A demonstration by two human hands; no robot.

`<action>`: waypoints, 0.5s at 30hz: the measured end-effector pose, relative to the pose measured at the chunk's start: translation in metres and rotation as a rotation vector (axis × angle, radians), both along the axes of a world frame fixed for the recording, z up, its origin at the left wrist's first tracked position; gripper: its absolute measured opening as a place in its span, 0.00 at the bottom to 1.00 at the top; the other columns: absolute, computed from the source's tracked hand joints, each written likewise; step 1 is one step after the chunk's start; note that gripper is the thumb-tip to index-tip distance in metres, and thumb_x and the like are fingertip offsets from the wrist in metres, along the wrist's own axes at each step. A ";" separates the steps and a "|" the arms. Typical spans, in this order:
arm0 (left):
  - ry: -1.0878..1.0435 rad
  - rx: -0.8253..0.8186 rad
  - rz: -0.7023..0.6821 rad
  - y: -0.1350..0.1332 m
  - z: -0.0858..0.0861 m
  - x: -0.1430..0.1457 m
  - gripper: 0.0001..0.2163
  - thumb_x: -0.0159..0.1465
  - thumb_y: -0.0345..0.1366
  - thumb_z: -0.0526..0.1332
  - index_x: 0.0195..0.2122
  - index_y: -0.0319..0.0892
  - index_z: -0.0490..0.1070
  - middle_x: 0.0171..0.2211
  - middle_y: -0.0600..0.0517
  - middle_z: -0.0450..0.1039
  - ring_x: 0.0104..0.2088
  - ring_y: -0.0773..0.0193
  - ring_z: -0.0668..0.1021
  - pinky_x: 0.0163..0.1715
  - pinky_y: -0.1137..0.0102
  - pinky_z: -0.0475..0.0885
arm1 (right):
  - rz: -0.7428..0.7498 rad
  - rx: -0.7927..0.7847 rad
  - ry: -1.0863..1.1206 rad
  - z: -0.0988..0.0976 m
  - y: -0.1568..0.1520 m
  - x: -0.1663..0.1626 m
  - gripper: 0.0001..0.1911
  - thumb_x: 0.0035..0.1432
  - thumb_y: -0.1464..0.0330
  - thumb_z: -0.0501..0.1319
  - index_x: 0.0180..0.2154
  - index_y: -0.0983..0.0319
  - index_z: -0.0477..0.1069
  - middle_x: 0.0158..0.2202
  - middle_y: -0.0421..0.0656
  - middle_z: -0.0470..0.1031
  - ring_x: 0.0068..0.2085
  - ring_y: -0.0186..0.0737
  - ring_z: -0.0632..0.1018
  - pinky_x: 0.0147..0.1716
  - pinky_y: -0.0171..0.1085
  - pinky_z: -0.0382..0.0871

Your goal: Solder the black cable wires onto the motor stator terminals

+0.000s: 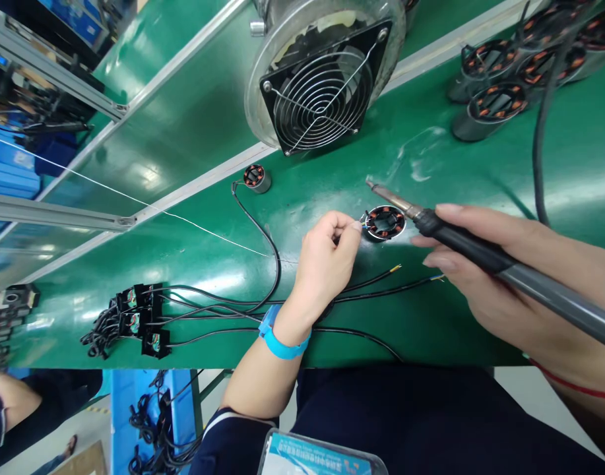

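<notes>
While pinching wires [364,223] in the left hand [329,254] at the adjoining coil [387,212], soldering iron [463,241] gripped in the right hand [510,313], seems partway: cabled coil [261,182] beyond the left, apparently uncabled coils [473,127] beyond the right.

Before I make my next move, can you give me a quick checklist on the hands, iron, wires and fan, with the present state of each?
1. Right hand gripping the soldering iron by its handle: ok.
2. Iron tip clear of the wound ring near the left hand: ok, apart from it.
3. Left hand pinching the thin coloured wires at the ring's edge: ok.
4. Those wires joined to the ring: cannot tell, too small.
5. End of the long silvery wire in sight: not ok, hidden at the left hand.
6. Fan running: cannot tell.
</notes>
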State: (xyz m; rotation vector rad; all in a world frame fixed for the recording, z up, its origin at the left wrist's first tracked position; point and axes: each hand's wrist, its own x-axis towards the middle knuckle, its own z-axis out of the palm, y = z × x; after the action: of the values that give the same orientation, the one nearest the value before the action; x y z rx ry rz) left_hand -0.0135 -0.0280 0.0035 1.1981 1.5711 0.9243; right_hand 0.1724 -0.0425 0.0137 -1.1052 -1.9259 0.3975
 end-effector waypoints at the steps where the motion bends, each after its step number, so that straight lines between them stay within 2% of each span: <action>1: -0.004 0.001 0.000 0.000 0.000 0.000 0.08 0.67 0.31 0.59 0.29 0.42 0.67 0.22 0.59 0.67 0.24 0.72 0.67 0.26 0.73 0.59 | 0.001 -0.053 -0.001 0.005 0.001 -0.001 0.21 0.68 0.68 0.63 0.61 0.52 0.69 0.49 0.41 0.81 0.44 0.38 0.83 0.45 0.34 0.79; 3: -0.002 -0.003 0.000 0.000 0.000 0.000 0.08 0.67 0.31 0.59 0.29 0.42 0.67 0.22 0.59 0.67 0.24 0.72 0.67 0.26 0.73 0.58 | 0.011 -0.137 -0.003 0.013 0.006 -0.004 0.18 0.71 0.66 0.60 0.60 0.53 0.69 0.48 0.39 0.82 0.42 0.37 0.84 0.43 0.33 0.79; 5: 0.006 -0.006 0.001 0.000 0.000 0.000 0.08 0.67 0.32 0.59 0.29 0.41 0.67 0.22 0.59 0.66 0.24 0.72 0.67 0.26 0.73 0.58 | 0.043 -0.151 -0.037 0.014 0.013 -0.005 0.15 0.72 0.65 0.58 0.58 0.54 0.70 0.46 0.38 0.82 0.41 0.37 0.84 0.39 0.32 0.79; 8: 0.013 0.004 0.004 0.000 0.001 0.000 0.08 0.66 0.32 0.59 0.28 0.42 0.67 0.21 0.59 0.66 0.24 0.72 0.65 0.26 0.73 0.58 | 0.098 -0.134 -0.082 0.004 0.021 -0.009 0.16 0.70 0.64 0.57 0.57 0.56 0.69 0.48 0.41 0.81 0.46 0.42 0.83 0.42 0.38 0.78; 11: 0.001 0.002 0.001 0.000 0.001 0.000 0.08 0.66 0.32 0.59 0.28 0.42 0.67 0.22 0.59 0.67 0.24 0.72 0.66 0.26 0.73 0.58 | 0.082 -0.167 -0.067 -0.009 0.023 -0.015 0.20 0.67 0.66 0.59 0.60 0.56 0.66 0.50 0.43 0.80 0.50 0.48 0.81 0.47 0.46 0.77; 15: -0.003 -0.013 0.000 0.000 0.002 0.000 0.08 0.67 0.33 0.59 0.29 0.42 0.67 0.22 0.59 0.67 0.24 0.72 0.68 0.27 0.73 0.59 | 0.048 -0.197 -0.049 -0.016 0.017 -0.021 0.21 0.67 0.68 0.58 0.60 0.54 0.65 0.49 0.44 0.80 0.50 0.50 0.81 0.46 0.48 0.75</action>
State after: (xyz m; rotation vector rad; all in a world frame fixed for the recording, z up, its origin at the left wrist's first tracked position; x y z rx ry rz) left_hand -0.0133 -0.0279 0.0051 1.1870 1.5726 0.9137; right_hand 0.1516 -0.0254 -0.0027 -1.2060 -1.9911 0.6018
